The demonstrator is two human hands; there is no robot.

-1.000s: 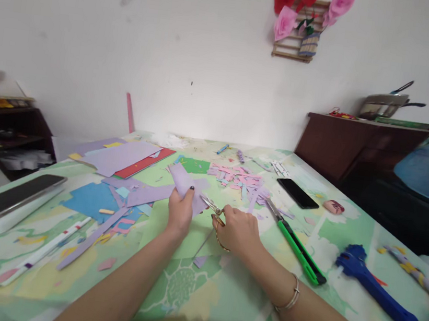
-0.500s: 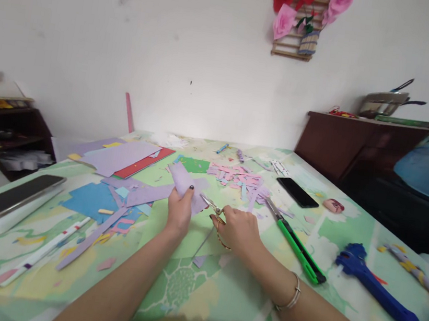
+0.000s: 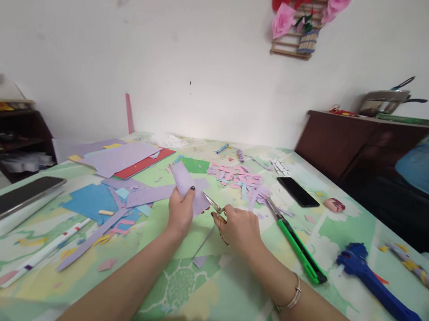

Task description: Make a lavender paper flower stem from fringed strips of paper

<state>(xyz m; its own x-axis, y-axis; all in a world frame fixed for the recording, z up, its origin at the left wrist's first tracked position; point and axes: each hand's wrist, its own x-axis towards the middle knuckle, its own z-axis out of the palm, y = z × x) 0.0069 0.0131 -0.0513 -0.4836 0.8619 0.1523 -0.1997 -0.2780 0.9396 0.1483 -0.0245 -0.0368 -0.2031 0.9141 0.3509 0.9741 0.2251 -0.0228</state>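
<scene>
My left hand pinches a piece of light purple paper, thumb on top, over the middle of the table. Close by on the right, my right hand is closed round the handles of a pair of small scissors. The scissor blades point left at the right edge of the purple paper; whether they touch it I cannot tell. Beneath both hands lies a light green sheet. Small pink paper scraps are heaped just beyond the scissors.
A green utility knife, a blue glue gun and a black phone lie to the right. On the left are another phone, blue paper, purple strips and a red sheet. A wall stands behind the table.
The scissors have drawn slightly back from the purple paper, their blades looking a little clearer of it. My left hand and the paper have shifted a touch to the right.
</scene>
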